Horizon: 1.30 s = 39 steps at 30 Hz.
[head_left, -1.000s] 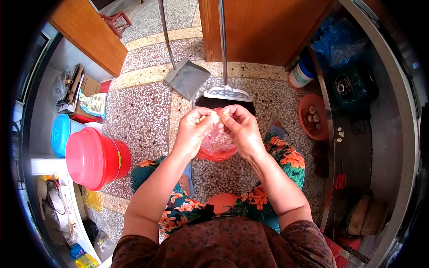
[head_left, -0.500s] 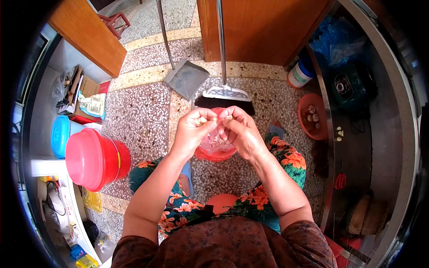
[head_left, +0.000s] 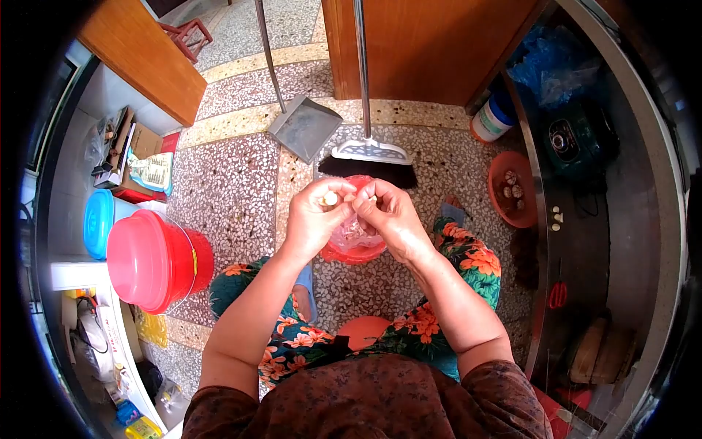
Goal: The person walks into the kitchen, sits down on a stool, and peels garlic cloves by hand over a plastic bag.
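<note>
My left hand [head_left: 311,219] is closed, with a pale garlic clove [head_left: 330,198] showing between its curled fingers and thumb. Close beside it, my right hand [head_left: 398,223] pinches another small pale garlic clove [head_left: 373,199], partly covered by the fingers. The fingertips of both hands meet, and what lies between them is too small to make out. Below the hands, a red basin [head_left: 355,254] lined with clear plastic stands on the floor, holding pale scraps. To the right, an orange bowl [head_left: 503,162] contains several garlic bulbs [head_left: 512,192]. Several garlic cloves [head_left: 556,219] lie on the dark shelf.
A broom [head_left: 371,152] and a grey dustpan [head_left: 303,130] stand ahead on the speckled floor. At left are a lidded red bucket [head_left: 164,260] and a blue-lidded tub [head_left: 99,223]. Red-handled scissors [head_left: 558,295] rest on the right-hand shelf, with a dark green appliance [head_left: 581,143] farther back.
My fingers have shifted slightly around the cloves, and the one in my left hand shows more plainly. My right fingers have curled in closer to the left fingertips. The surroundings look the same.
</note>
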Motion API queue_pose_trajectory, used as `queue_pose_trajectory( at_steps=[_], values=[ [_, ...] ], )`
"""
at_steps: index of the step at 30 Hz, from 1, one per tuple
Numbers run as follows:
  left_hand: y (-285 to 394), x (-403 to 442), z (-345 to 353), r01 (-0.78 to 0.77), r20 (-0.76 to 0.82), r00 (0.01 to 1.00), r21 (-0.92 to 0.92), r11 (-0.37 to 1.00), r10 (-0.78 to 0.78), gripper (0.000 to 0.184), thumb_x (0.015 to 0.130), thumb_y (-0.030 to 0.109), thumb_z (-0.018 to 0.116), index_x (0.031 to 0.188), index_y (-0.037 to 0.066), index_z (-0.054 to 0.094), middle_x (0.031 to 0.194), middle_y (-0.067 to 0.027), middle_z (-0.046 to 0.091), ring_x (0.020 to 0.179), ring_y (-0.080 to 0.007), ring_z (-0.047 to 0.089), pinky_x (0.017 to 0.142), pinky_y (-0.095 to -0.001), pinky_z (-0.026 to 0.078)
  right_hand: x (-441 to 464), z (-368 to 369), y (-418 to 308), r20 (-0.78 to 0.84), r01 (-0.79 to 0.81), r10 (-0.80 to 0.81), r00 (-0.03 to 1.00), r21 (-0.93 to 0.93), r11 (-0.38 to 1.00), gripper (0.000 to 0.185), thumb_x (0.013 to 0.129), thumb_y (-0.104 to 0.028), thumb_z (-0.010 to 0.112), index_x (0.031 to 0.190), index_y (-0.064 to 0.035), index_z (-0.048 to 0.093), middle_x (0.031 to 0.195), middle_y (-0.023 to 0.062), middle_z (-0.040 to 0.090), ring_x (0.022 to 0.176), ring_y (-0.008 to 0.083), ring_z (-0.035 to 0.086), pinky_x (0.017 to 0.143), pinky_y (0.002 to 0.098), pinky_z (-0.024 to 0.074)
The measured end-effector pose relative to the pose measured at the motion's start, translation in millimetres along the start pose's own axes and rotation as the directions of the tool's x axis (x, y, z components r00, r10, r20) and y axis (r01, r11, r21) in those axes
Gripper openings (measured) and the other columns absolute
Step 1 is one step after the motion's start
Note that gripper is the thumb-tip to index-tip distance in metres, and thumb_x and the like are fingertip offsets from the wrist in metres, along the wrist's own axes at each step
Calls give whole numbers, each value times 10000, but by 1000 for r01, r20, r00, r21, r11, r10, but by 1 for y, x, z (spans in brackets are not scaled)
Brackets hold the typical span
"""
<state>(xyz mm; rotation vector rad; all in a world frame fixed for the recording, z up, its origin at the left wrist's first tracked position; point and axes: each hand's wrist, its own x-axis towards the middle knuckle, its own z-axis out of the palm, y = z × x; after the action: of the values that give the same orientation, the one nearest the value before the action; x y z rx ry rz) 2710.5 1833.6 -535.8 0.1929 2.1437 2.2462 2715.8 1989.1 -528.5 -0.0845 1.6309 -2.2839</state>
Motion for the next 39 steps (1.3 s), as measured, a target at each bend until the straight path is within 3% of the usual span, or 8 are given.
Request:
queue_pose_trajectory(
  at_steps=[4,8,10,15,21,25,33,39],
  values=[
    [-3,0,-4,-86,36,996,119,989,82,116,819,-22,656,926,10,626,887,-11,611,806,-71,573,718,-207,475,2,-1,1,-39,21,-24,999,-80,997,118,909,-146,594,874,-46,542,716,-33,522,596,28,438,532,187,352],
    [0,-2,-7,112,71,991,27,993,-114,147,846,-22,612,991,0,610,972,-36,614,897,-93,578,799,-229,469,3,-3,-1,-71,37,-47,996,-126,991,120,913,-145,588,872,-43,539,710,-32,523,587,29,438,526,188,351],
    [-2,-2,-6,145,68,987,0,989,-144,138,852,-13,609,989,-2,611,969,-34,615,902,-92,576,805,-231,467,3,-3,-1,-49,9,-12,999,-48,999,117,916,-146,581,877,-44,539,700,-28,524,577,32,442,524,189,356],
    [-3,-1,-4,-29,20,999,73,997,27,109,849,12,630,958,4,626,903,-19,624,821,-71,574,732,-217,471,4,-8,6,-17,-51,50,999,-26,998,103,919,-133,562,863,-48,551,690,-25,526,565,40,452,513,193,354],
    [7,-3,-3,94,54,994,21,995,-95,138,844,-26,611,979,2,619,952,-20,604,879,-79,562,799,-220,451,3,-4,0,-25,-139,142,990,115,984,84,912,-95,543,844,-50,565,672,-28,523,552,49,455,494,194,339],
    [4,-3,-3,57,77,995,78,995,-64,137,845,-22,611,978,7,625,927,-10,602,867,-75,557,778,-214,452,3,-1,-2,-40,-124,129,991,104,987,87,910,-92,534,839,-54,567,652,-29,512,543,50,444,484,194,323],
    [7,-1,-3,244,28,969,-279,929,-246,104,881,44,608,981,17,602,818,17,584,692,-22,511,603,-165,417,4,-1,3,-75,-123,132,988,115,986,79,883,-77,536,814,-51,564,641,-30,507,515,46,426,468,204,327],
    [7,0,-5,240,-2,967,-338,910,-255,125,890,58,600,1005,11,591,795,18,574,641,-15,483,564,-154,383,9,-3,10,-123,-117,119,985,27,993,76,870,-71,541,804,-46,569,658,-28,516,541,43,438,485,209,342]
  ],
)
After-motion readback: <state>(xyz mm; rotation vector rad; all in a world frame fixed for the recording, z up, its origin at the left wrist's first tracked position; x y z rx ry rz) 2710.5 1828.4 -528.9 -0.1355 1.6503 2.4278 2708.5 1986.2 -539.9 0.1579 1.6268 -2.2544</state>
